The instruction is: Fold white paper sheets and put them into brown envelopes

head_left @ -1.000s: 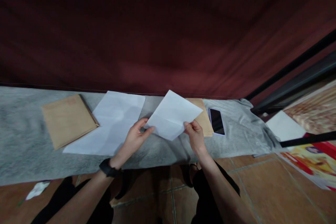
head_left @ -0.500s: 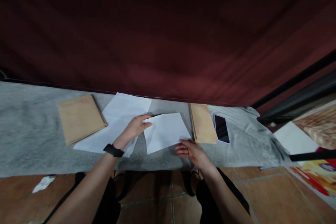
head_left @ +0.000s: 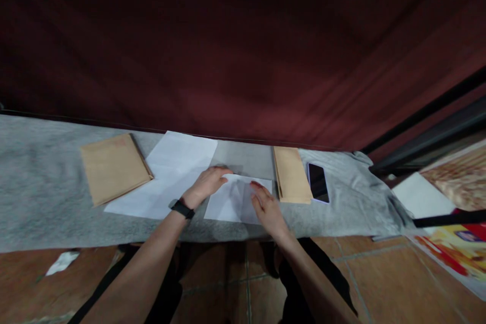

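A white paper sheet [head_left: 236,205], creased down its middle, lies in front of me on the grey cloth. My left hand [head_left: 207,183], with a black band on its wrist, grips the sheet's far left edge between thumb and fingers. Over the right part of the same sheet, my right hand [head_left: 269,211] is open, its fingers apart and the fingertips near the paper's far edge. To the left are larger white sheets [head_left: 174,162], partly under a stack of brown envelopes [head_left: 114,168]. More brown envelopes [head_left: 292,174] lie just right of the sheet.
A phone [head_left: 318,182] with a dark screen rests beside the right envelopes. The grey cloth [head_left: 41,182] covers the long surface, and a dark red curtain [head_left: 235,71] hangs along its far edge. Printed boxes [head_left: 463,243] and a dark frame stand at the right.
The sheet has come down flatter on the cloth. My left hand has moved slightly right along with it, and my right hand has gone from its near right corner onto its right part.
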A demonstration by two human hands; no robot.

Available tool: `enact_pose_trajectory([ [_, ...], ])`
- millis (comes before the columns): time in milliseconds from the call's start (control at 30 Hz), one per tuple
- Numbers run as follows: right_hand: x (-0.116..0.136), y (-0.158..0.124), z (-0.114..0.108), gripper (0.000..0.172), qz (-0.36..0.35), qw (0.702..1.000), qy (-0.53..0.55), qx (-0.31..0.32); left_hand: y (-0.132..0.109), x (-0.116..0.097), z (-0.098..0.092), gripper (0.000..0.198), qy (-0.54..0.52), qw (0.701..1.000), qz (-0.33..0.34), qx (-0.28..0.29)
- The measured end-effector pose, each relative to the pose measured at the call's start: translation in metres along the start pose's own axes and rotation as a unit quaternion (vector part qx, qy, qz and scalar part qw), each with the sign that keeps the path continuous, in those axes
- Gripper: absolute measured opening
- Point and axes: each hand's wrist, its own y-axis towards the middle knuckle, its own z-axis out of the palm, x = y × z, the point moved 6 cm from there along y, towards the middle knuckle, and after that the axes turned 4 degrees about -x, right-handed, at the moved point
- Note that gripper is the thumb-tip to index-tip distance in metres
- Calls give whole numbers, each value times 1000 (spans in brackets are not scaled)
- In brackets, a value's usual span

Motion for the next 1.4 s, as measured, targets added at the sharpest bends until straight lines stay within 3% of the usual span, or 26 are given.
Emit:
enact_pose_trajectory([
  [133,-4,-8,27,53,-58,978,-199,26,-5,-3,0,35,21,999,-34,-17],
  [300,-11,-6,31,52,-48,972,-226,51,-16,7,0,35,48,993,-93,-47],
  [400,-13,-2,30,52,-32,973,-225,43,-21,0,-2,40,77,989,-58,-114],
  [500,-13,-1,33,52,-22,973,-226,31,-31,-27,4,45,112,972,4,-205],
  [633,-14,-5,36,54,-23,965,-258,46,-53,-67,49,52,107,979,74,-155],
  [767,-16,-7,39,56,-31,954,-291,64,-70,-77,75,62,106,982,87,-133],
  [933,-18,-7,38,54,-37,958,-281,41,-72,-62,73,65,109,983,77,-125],
  [1133,-26,-9,30,56,-27,967,-252,8,-71,-48,66,54,103,987,55,-113],
  [1400,-31,-5,22,57,-1,983,-184,11,-73,-51,62,50,120,983,56,-126],
])
